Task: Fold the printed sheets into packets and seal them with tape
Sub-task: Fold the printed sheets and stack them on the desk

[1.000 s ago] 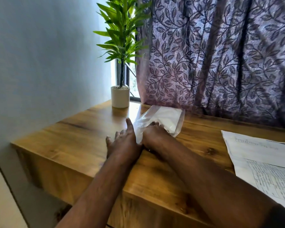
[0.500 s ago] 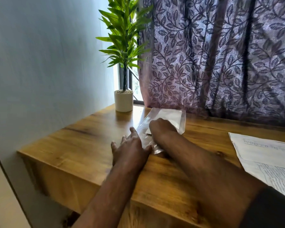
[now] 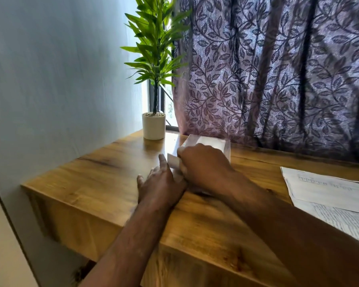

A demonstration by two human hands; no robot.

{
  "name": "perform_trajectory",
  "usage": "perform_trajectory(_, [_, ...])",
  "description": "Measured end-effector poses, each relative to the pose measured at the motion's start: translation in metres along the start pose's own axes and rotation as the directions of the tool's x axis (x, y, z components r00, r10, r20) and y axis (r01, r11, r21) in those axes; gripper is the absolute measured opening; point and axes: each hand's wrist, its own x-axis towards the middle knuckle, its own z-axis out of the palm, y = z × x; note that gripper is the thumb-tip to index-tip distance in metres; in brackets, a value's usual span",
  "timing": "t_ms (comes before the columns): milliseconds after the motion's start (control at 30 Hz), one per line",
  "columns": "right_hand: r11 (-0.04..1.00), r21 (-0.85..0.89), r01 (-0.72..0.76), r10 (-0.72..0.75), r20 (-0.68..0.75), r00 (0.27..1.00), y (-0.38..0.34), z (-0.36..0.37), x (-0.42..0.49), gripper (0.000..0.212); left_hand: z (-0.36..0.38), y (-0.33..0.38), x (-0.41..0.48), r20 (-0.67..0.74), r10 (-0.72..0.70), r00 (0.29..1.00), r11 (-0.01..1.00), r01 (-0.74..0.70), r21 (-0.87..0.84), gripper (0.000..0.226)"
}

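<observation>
A clear plastic packet [image 3: 212,141] with a white folded sheet inside lies at the back of the wooden table [image 3: 100,181]. My right hand [image 3: 203,165] covers most of it, and its curled fingers hold the packet's near-left end, where a small flap [image 3: 172,160] stands up. Just left of the packet, my left hand [image 3: 161,184] lies flat on the table with straight fingers, its forefinger touching the flap. Loose printed sheets [image 3: 327,190] lie on the table at the right. No tape is visible.
A potted green plant [image 3: 153,126] stands at the table's back left corner by the window. A leaf-patterned curtain [image 3: 278,79] hangs behind the table. A pale wall [image 3: 50,79] runs along the left, close to the table's left edge.
My right hand has slid forward over the packet and turned its near end up into a flap. My left hand has stayed flat beside it. The camera has come closer.
</observation>
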Motion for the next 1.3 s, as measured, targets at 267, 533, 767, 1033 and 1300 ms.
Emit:
perform_trajectory(267, [0.976, 0.205, 0.079, -0.001, -0.355, 0.935, 0.026, -0.069, -0.020, 0.019, -0.004, 0.000, -0.007, -0.030, 0.013, 0.999, 0.999, -0.014, -0.035, 0.089])
perform_trajectory(533, [0.965, 0.248, 0.080, 0.081, -0.576, 0.814, 0.064, -0.146, -0.045, 0.020, -0.012, 0.006, -0.013, -0.020, 0.067, 0.998, 0.996, -0.068, -0.051, 0.068])
perform_trajectory(767, [0.960, 0.263, -0.092, 0.253, -0.685, 0.683, 0.132, -0.166, -0.068, 0.025, -0.032, 0.049, -0.030, -0.288, 0.264, 0.921, 0.909, -0.337, -0.247, 0.049])
perform_trajectory(1033, [0.984, 0.054, -0.167, 0.137, -0.832, 0.538, 0.198, -0.168, -0.133, 0.024, -0.020, 0.160, -0.035, 0.408, 0.192, 0.893, 0.236, 0.362, -0.902, 0.057])
perform_trajectory(1300, [0.913, -0.324, 0.246, -0.354, -0.337, 0.872, 0.186, -0.126, -0.209, 0.026, 0.019, 0.243, -0.020, 0.645, 0.401, 0.651, 0.307, 0.568, -0.764, 0.037])
